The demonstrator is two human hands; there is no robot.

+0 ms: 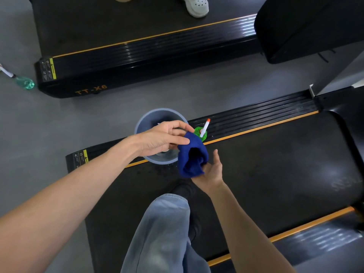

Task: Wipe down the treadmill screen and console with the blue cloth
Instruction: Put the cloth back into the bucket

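The blue cloth (194,156) hangs bunched between my two hands above the treadmill belt (275,164). My left hand (163,137) pinches its upper corner between thumb and fingers. My right hand (211,170) is palm up under the cloth's lower end, with the thumb sticking up free. Its fingers are hidden in the fabric and seem to grip the bunched end. The treadmill's screen and console are out of view.
A grey-blue bucket (138,129) stands on the treadmill's left edge, with a green spray bottle (201,133) on the side rail beside it. A second treadmill (137,62) lies ahead with another person's white shoe (199,6) on it. A clear green bottle (25,83) lies on the floor at the left.
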